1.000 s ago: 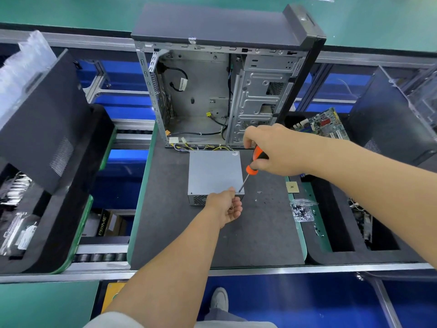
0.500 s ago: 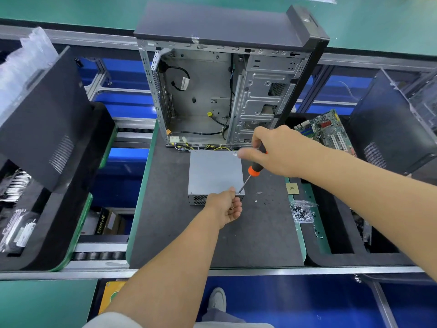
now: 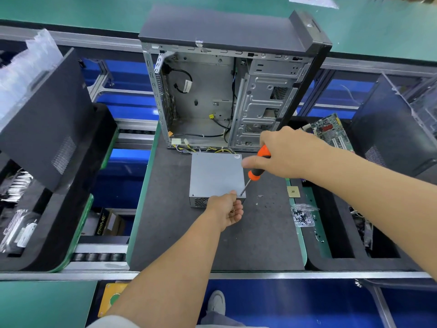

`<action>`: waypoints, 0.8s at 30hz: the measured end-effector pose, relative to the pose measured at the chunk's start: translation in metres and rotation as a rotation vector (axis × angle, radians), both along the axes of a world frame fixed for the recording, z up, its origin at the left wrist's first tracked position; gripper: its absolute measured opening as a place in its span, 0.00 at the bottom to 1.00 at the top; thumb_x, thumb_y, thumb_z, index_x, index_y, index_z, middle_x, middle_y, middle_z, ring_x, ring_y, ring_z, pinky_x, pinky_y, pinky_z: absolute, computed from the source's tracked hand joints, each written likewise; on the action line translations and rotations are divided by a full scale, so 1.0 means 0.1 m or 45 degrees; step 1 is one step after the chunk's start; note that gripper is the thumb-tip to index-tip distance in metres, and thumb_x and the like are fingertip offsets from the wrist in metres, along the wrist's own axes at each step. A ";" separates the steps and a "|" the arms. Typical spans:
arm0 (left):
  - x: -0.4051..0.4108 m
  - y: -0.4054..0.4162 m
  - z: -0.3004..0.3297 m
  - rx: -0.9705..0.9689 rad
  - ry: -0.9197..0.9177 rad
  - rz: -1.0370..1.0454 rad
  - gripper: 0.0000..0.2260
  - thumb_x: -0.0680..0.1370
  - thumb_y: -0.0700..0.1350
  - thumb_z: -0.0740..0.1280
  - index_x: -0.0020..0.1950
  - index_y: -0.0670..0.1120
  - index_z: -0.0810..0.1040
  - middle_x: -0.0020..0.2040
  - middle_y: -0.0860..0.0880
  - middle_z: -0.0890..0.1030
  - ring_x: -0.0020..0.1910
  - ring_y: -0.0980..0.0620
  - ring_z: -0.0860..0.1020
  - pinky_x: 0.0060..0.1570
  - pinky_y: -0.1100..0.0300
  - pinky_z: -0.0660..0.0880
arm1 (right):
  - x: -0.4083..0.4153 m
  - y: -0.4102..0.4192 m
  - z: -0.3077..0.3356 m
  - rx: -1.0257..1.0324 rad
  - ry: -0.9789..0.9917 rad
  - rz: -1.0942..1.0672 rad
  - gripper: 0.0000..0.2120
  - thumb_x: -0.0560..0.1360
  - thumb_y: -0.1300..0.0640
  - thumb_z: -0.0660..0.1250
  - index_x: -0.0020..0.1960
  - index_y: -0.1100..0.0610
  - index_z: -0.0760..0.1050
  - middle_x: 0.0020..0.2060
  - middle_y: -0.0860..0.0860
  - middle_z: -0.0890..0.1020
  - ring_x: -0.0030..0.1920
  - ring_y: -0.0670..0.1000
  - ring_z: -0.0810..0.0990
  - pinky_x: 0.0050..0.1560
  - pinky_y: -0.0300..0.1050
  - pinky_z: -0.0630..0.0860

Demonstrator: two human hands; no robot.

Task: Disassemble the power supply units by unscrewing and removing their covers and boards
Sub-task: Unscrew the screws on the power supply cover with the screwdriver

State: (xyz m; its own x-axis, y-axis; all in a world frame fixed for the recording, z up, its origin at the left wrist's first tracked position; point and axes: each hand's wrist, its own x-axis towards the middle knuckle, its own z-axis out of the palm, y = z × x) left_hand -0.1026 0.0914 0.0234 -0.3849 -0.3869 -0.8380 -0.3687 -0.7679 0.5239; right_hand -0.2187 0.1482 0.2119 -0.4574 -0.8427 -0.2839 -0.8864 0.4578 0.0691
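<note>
At the far left, a black computer side panel [image 3: 45,124] leans tilted over a black foam tray [image 3: 71,209] that holds some plastic bags. To the right of it lies the dark grey mat of the desk [image 3: 165,233], with a green edge.

On this mat, near its back half, the grey power supply unit [image 3: 216,176] lies flat with its cover on. Its yellow and black cables [image 3: 203,150] run from the back side toward the open computer case [image 3: 227,91], which stands upright just behind it.

The left hand [image 3: 227,209] is at the front right corner of the power supply unit. Its fingers are curled with the palm turned up, and something small seems to lie in the palm, maybe a screw, but the view is too small to be sure. The thumb touches the top edge of the unit.

The right hand [image 3: 286,155] has its grip closed around the orange and black handle of a screwdriver [image 3: 254,172]. The metal tip points down to the front right corner of the cover, just beside the left thumb.

Further right, a small clear bag of screws [image 3: 303,215] lies on the green edge of the desk, and a green motherboard [image 3: 331,131] lies behind the right forearm.
</note>
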 end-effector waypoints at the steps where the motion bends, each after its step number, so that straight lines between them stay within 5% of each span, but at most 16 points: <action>1: 0.00 0.00 0.00 -0.001 0.000 0.001 0.14 0.82 0.48 0.66 0.45 0.38 0.78 0.38 0.44 0.79 0.31 0.49 0.77 0.30 0.60 0.78 | 0.01 0.00 0.01 0.006 0.101 0.021 0.33 0.70 0.23 0.55 0.44 0.55 0.70 0.36 0.51 0.72 0.33 0.52 0.73 0.31 0.46 0.68; 6: 0.00 0.00 0.00 -0.007 -0.005 -0.006 0.13 0.82 0.48 0.67 0.47 0.38 0.78 0.39 0.43 0.79 0.33 0.49 0.78 0.32 0.59 0.78 | -0.03 0.00 0.06 0.064 -0.221 0.112 0.18 0.77 0.44 0.67 0.63 0.50 0.67 0.43 0.49 0.73 0.45 0.53 0.72 0.43 0.50 0.72; 8: 0.00 0.00 0.00 -0.012 -0.001 -0.006 0.13 0.83 0.48 0.66 0.46 0.38 0.78 0.38 0.44 0.79 0.32 0.49 0.77 0.32 0.60 0.78 | -0.01 0.01 0.08 0.082 -0.148 0.069 0.24 0.75 0.36 0.65 0.62 0.51 0.66 0.43 0.50 0.73 0.47 0.56 0.73 0.46 0.52 0.74; 10: 0.00 0.00 0.00 -0.008 0.000 -0.007 0.13 0.83 0.48 0.66 0.45 0.38 0.77 0.37 0.44 0.78 0.32 0.49 0.77 0.31 0.60 0.77 | 0.01 0.02 0.06 0.056 0.096 0.068 0.30 0.74 0.26 0.54 0.52 0.54 0.68 0.36 0.49 0.69 0.36 0.53 0.71 0.38 0.50 0.71; 12: 0.00 0.01 0.01 -0.007 0.004 -0.003 0.13 0.83 0.48 0.66 0.46 0.38 0.77 0.37 0.44 0.78 0.32 0.49 0.77 0.31 0.60 0.77 | 0.00 0.01 0.04 0.037 0.224 0.131 0.28 0.77 0.30 0.49 0.45 0.54 0.68 0.33 0.49 0.66 0.31 0.50 0.65 0.36 0.49 0.68; 15: 0.00 0.00 0.02 -0.008 0.002 -0.005 0.13 0.83 0.48 0.66 0.45 0.38 0.77 0.37 0.44 0.78 0.32 0.49 0.77 0.31 0.60 0.78 | -0.03 -0.01 0.01 -0.005 -0.025 0.215 0.15 0.79 0.42 0.60 0.57 0.53 0.68 0.40 0.50 0.73 0.40 0.54 0.70 0.43 0.50 0.69; 17: 0.00 0.00 0.02 -0.004 0.001 -0.008 0.14 0.82 0.48 0.66 0.44 0.38 0.77 0.37 0.44 0.79 0.32 0.49 0.77 0.32 0.60 0.78 | -0.03 0.00 0.00 0.012 -0.060 0.206 0.19 0.77 0.39 0.62 0.59 0.51 0.65 0.44 0.51 0.75 0.46 0.56 0.70 0.44 0.51 0.69; 20: 0.00 0.00 0.02 -0.006 -0.004 -0.006 0.14 0.83 0.48 0.66 0.44 0.39 0.77 0.36 0.44 0.78 0.31 0.49 0.77 0.31 0.60 0.77 | 0.02 0.00 0.02 0.127 0.369 0.195 0.29 0.75 0.27 0.48 0.51 0.53 0.65 0.33 0.50 0.66 0.38 0.55 0.69 0.34 0.48 0.66; 22: 0.00 0.00 0.01 -0.009 -0.006 -0.007 0.13 0.83 0.48 0.66 0.45 0.39 0.77 0.36 0.44 0.78 0.30 0.49 0.77 0.30 0.60 0.77 | 0.02 -0.01 0.04 0.122 0.401 0.230 0.25 0.79 0.32 0.50 0.51 0.54 0.67 0.34 0.50 0.67 0.37 0.55 0.69 0.36 0.48 0.68; 24: 0.00 -0.01 0.00 -0.009 -0.009 -0.012 0.13 0.83 0.48 0.66 0.45 0.39 0.77 0.36 0.44 0.78 0.31 0.49 0.77 0.30 0.60 0.77 | -0.01 0.00 0.02 0.083 0.196 0.249 0.19 0.79 0.40 0.58 0.58 0.54 0.68 0.44 0.52 0.76 0.44 0.55 0.71 0.45 0.51 0.73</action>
